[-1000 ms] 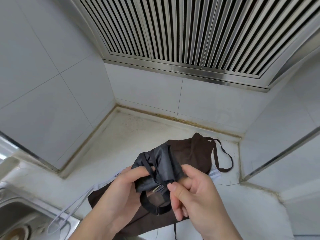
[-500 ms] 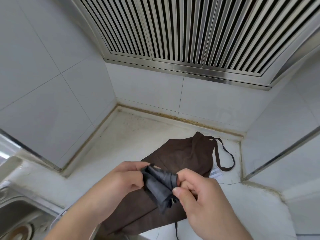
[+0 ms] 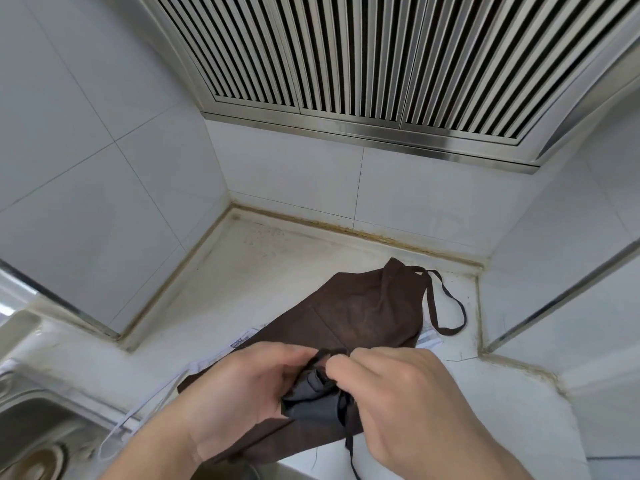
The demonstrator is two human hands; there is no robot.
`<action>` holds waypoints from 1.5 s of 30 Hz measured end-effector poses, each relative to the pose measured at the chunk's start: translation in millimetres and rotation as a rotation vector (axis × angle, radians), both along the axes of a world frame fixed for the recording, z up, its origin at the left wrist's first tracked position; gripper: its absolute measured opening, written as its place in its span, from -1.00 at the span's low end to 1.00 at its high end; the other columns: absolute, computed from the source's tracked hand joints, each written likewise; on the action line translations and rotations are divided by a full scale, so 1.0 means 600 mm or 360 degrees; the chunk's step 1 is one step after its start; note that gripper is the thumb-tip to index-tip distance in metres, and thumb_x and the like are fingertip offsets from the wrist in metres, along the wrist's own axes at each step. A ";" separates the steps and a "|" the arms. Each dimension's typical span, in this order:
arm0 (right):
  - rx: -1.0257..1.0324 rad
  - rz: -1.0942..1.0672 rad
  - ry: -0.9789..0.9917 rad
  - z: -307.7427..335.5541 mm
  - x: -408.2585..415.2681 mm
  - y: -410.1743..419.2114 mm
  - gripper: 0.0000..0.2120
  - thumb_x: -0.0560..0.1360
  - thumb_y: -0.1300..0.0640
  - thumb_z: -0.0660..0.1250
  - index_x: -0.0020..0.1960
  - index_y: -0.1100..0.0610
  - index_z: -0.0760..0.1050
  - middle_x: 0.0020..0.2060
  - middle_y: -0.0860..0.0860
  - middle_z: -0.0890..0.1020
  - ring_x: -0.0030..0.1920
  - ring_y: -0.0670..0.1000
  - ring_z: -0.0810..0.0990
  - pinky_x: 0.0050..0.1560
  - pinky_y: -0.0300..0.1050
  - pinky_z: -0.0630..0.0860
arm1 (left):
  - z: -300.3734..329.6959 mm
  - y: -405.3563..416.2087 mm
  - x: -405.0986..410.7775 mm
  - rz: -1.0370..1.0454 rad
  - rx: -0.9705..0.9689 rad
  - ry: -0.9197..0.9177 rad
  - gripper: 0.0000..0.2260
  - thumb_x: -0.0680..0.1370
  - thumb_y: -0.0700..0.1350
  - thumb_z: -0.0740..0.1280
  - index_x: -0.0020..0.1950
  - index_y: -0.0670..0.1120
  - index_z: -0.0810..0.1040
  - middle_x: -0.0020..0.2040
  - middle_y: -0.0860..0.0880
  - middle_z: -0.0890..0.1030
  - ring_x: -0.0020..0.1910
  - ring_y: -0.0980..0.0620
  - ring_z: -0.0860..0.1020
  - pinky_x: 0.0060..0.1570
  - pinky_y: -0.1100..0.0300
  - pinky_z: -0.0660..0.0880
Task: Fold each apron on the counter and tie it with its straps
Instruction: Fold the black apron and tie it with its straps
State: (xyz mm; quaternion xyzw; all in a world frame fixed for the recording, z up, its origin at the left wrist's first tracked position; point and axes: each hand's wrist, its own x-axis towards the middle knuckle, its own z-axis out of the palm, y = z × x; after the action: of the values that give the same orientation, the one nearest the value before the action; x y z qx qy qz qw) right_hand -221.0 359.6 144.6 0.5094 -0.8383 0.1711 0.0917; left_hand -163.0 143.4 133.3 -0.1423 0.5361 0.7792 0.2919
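A small folded dark grey apron (image 3: 308, 398) sits between my two hands, just above the counter. My left hand (image 3: 239, 393) grips its left side with curled fingers. My right hand (image 3: 398, 396) pinches a black strap (image 3: 343, 414) at the bundle's top; the strap's loose end hangs down toward the lower edge. Under them a brown apron (image 3: 363, 317) lies spread flat on the white counter (image 3: 277, 271), its neck loop (image 3: 446, 306) trailing to the right. A white apron (image 3: 242, 341) peeks out from beneath the brown one.
A steel sink (image 3: 31, 420) lies at the lower left, with a thin white strap (image 3: 138, 414) draped over its rim. Tiled walls close in the counter on the left, back and right. A slatted steel range hood (image 3: 381, 64) hangs overhead.
The grey bundle has come down from chest height to just above the brown apron and has been squeezed smaller. My hands have drawn closer together around it, the right one now pinching the strap.
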 end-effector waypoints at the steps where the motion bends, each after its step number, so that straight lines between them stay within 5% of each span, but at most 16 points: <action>1: 0.0014 0.0013 0.0020 -0.009 0.002 0.000 -0.72 0.27 0.25 0.12 -0.07 -0.01 0.32 -0.36 -0.08 0.26 -0.41 0.02 0.26 -0.48 -0.10 0.13 | -0.005 0.003 0.002 0.0106 -0.0192 0.0089 -0.68 0.58 -0.02 0.42 0.24 -0.18 0.71 0.17 -0.25 0.69 0.18 -0.19 0.66 0.20 -0.08 0.57; 5: 0.0070 0.0028 -0.0032 -0.058 0.006 -0.006 -0.74 0.31 0.27 0.13 -0.08 -0.01 0.37 -0.36 -0.06 0.29 -0.41 0.02 0.29 -0.52 -0.10 0.21 | -0.019 0.024 0.002 0.0354 -0.0761 0.0315 -0.83 0.63 -0.09 0.41 -0.04 -0.09 0.78 -0.20 -0.01 0.72 -0.21 0.07 0.64 -0.12 0.26 0.49; 10: 0.0251 0.0109 -0.0192 -0.154 0.006 -0.038 -0.68 0.24 0.28 0.29 -0.07 0.00 0.34 -0.38 -0.06 0.34 -0.42 0.03 0.31 -0.52 -0.10 0.28 | -0.091 0.017 -0.002 0.0577 -0.0901 0.0225 -0.75 0.66 -0.10 0.37 -0.12 0.03 0.80 -0.05 0.03 0.78 0.02 0.16 0.71 0.03 0.40 0.49; 14: 0.0432 0.0123 -0.0323 -0.254 0.024 -0.099 -0.54 0.13 0.20 0.53 -0.06 0.03 0.39 -0.42 -0.08 0.46 -0.43 -0.01 0.43 -0.45 -0.16 0.33 | -0.184 -0.025 -0.016 0.0631 -0.0933 0.0159 -0.67 0.72 -0.07 0.27 -0.10 -0.04 0.79 -0.01 0.03 0.77 0.08 0.11 0.69 0.24 0.20 0.47; 18: 0.0703 0.0092 -0.0400 -0.373 0.028 -0.172 -0.60 0.14 0.10 0.62 -0.08 0.07 0.60 -0.37 -0.02 0.61 -0.32 0.04 0.58 -0.26 -0.13 0.54 | -0.302 -0.059 -0.043 0.0400 -0.0973 0.0091 -0.65 0.75 -0.11 0.19 -0.03 -0.14 0.73 -0.05 0.00 0.77 0.02 0.08 0.71 0.07 0.30 0.54; 21: 0.0902 0.0159 -0.0619 -0.446 0.034 -0.205 -0.69 0.14 0.16 0.65 -0.16 0.14 0.66 -0.37 0.08 0.64 -0.31 0.13 0.60 -0.21 -0.01 0.64 | -0.392 -0.072 -0.037 0.0094 -0.1227 0.0068 -0.67 0.74 -0.03 0.21 -0.07 0.03 0.73 -0.05 0.11 0.72 0.00 0.21 0.63 0.13 0.13 0.53; 23: 0.0906 0.0119 -0.0789 -0.461 0.035 -0.212 -0.71 0.18 0.20 0.62 -0.14 0.15 0.63 -0.37 0.09 0.62 -0.35 0.13 0.58 -0.32 -0.02 0.60 | -0.428 -0.082 -0.025 0.0112 -0.1348 0.0171 -0.70 0.72 -0.03 0.24 -0.07 0.10 0.73 0.04 0.18 0.65 0.13 0.26 0.54 0.25 0.20 0.42; 26: 0.0789 -0.0030 -0.0975 -0.469 0.023 -0.196 -0.74 0.52 0.25 0.41 0.17 0.11 0.45 -0.21 0.07 0.57 -0.25 0.13 0.52 -0.28 -0.01 0.44 | -0.438 -0.094 -0.009 0.0260 -0.1316 0.0229 -0.74 0.71 0.01 0.27 0.00 0.19 0.75 0.18 0.27 0.51 0.30 0.20 0.38 0.36 0.23 0.25; 31: 0.0662 -0.0214 -0.1224 -0.466 0.016 -0.169 -0.83 0.63 0.16 0.29 0.07 -0.03 0.30 -0.19 0.03 0.61 -0.20 0.14 0.56 -0.27 0.03 0.45 | -0.439 -0.114 0.003 -0.0057 -0.2063 0.0512 -0.81 0.67 0.14 0.29 0.15 0.23 0.69 0.20 0.20 0.39 0.17 0.06 0.33 0.25 0.05 0.31; 36: 0.0520 -0.0444 -0.1003 -0.457 0.018 -0.161 -0.77 0.60 0.15 0.40 -0.14 0.00 0.38 -0.30 -0.09 0.48 -0.26 0.04 0.50 -0.37 -0.21 0.22 | -0.400 -0.126 -0.027 -0.0075 -0.1342 0.0175 -0.78 0.72 0.00 0.24 0.00 0.08 0.66 -0.17 0.14 0.71 -0.16 0.20 0.67 0.01 0.22 0.55; 40: 0.0355 -0.0546 -0.0844 -0.478 0.022 -0.155 -0.84 0.54 0.17 0.47 -0.14 0.07 0.51 -0.10 -0.08 0.46 -0.09 -0.03 0.44 -0.25 -0.16 0.50 | -0.415 -0.118 -0.032 -0.0211 -0.1285 0.0090 -0.80 0.71 0.01 0.26 -0.02 0.08 0.64 -0.17 0.15 0.72 -0.18 0.19 0.66 -0.04 0.24 0.52; 45: 0.0327 -0.0303 -0.0772 -0.480 0.014 -0.149 -0.92 0.52 0.27 0.46 -0.12 0.14 0.62 0.21 -0.05 0.45 0.17 0.01 0.45 0.12 -0.12 0.56 | -0.433 -0.105 -0.030 -0.0389 -0.1341 0.0114 -0.80 0.72 0.03 0.23 -0.04 0.12 0.59 -0.14 0.19 0.70 -0.17 0.07 0.63 -0.06 0.09 0.54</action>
State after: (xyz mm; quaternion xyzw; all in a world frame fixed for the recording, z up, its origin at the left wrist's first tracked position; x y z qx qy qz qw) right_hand -212.5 270.4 -143.5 0.3791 -0.8928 0.1929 -0.1481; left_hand -180.9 80.2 -126.2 -0.1574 0.8297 0.4568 0.2797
